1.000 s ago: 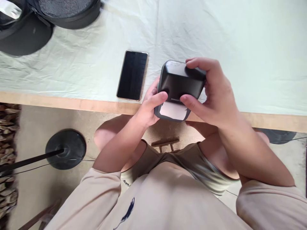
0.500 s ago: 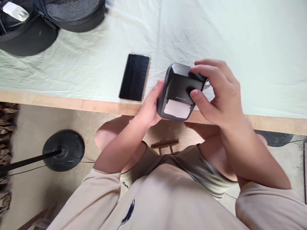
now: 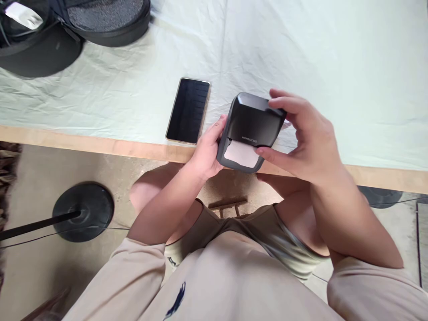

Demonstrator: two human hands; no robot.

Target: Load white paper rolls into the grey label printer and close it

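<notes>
A black handheld label printer point(image 3: 257, 118) is held tilted above the table's front edge. White label paper point(image 3: 239, 154) shows at its lower end, below the printed brand name. My left hand point(image 3: 210, 149) is wrapped round the printer's left side, its thumb along the edge and its other fingers hidden underneath. Over the right side, my right hand point(image 3: 306, 136) has fingertips on the upper right corner and the thumb tip at the right edge of the label paper. Left of the printer, a smartphone point(image 3: 188, 110) with a dark screen lies on the cloth.
A black zip case point(image 3: 110, 33) lies open at the table's far left, with a white plug adapter point(image 3: 23, 15) in it. Pale cloth point(image 3: 110, 98) covers the table up to its wooden front edge point(image 3: 133, 148). A round black stand base point(image 3: 83, 211) is on the floor.
My right thumb has slid down from the printer's cover to the edge of the label paper. The printer sits slightly lower in view, still in my left hand.
</notes>
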